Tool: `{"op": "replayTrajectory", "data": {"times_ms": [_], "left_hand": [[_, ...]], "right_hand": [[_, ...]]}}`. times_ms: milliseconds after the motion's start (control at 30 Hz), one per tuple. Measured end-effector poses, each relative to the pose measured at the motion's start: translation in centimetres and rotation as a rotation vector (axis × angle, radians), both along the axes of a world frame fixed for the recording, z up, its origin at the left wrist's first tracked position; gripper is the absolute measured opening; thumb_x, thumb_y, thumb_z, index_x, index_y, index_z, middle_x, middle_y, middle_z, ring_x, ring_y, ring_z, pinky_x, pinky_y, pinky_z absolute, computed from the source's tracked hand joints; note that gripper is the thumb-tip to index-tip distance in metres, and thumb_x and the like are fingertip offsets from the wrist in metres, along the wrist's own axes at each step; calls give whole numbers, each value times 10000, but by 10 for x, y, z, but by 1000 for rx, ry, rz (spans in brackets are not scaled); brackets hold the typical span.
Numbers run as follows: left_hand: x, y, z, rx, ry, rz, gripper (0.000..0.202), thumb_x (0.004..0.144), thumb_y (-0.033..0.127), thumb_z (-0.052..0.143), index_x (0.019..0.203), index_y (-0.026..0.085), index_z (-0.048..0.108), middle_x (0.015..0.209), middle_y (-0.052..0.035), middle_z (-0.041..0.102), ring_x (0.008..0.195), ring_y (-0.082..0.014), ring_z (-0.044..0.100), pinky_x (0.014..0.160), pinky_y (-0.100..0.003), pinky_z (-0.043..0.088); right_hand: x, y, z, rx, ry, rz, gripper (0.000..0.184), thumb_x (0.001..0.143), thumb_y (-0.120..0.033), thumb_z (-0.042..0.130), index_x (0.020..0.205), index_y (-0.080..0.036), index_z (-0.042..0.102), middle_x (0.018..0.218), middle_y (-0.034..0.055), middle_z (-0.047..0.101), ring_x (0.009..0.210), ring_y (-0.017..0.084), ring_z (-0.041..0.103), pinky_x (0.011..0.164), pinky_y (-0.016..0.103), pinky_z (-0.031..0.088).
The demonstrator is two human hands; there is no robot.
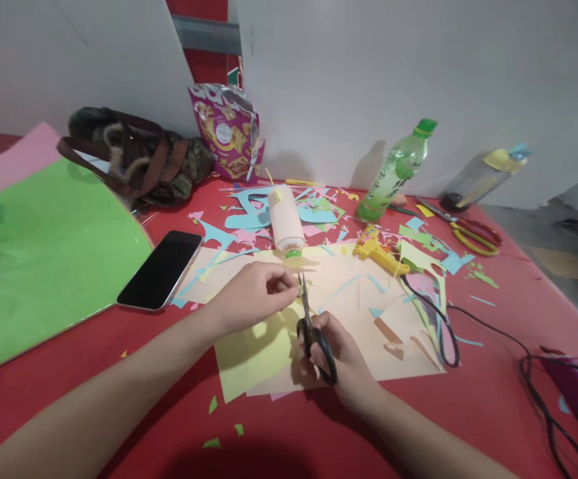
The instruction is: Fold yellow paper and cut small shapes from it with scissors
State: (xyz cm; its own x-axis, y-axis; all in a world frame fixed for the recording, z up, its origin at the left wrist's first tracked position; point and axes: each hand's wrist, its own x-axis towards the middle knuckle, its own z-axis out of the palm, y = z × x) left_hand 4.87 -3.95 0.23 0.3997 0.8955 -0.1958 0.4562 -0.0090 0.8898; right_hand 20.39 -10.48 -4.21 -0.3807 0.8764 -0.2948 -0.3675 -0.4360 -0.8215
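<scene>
My right hand (pixel 346 366) grips a pair of scissors (pixel 305 303) with black handles, its blades pointing away from me and slightly apart. Just left of the blade tips, my left hand (pixel 253 296) is closed in a pinch; a tiny yellowish bit shows at the fingertips, too small to name. Both hands are over pale pink paper (pixel 368 349) and yellow paper (pixel 261 352). Beyond them lies a bottle wrapped in pale pink paper (pixel 287 219), its green cap toward me and a thin yellow strip at its far end.
A phone (pixel 161 269) and green sheets (pixel 59 259) lie left. Behind are a camouflage bag (pixel 169 166), a snack pouch (pixel 226 136) and a green drink bottle (pixel 393 176). To the right are a yellow glue gun (pixel 381 256), its black cord, and larger scissors (pixel 478 238). Paper scraps surround them.
</scene>
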Motion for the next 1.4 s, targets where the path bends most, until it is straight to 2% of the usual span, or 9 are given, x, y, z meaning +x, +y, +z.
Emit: {"op": "replayTrajectory", "data": {"times_ms": [300,1033,1400], "left_hand": [[-2,2,-3,29,-7,10,140,691,272,488,640,147,525,552,31,484,507,-81,432,476,-184,335],[-9,6,3,115,67,-33,149,692,276,485,627,151,534,558,27,506,515,-87,462,486,-184,357],[-8,5,5,101,64,33,168,693,303,497,650,150,548,561,21,523,508,-89,470,481,-184,358]], "right_hand": [[1,0,0,2,-32,2,402,586,-430,673,671,-200,354,605,-69,502,416,43,464,402,174,351],[0,2,3,24,-28,18,387,620,-399,659,652,-211,322,517,-98,420,362,35,403,356,155,291],[0,1,2,31,-15,11,383,623,-394,661,654,-209,327,522,-96,415,372,34,398,366,158,294]]}}
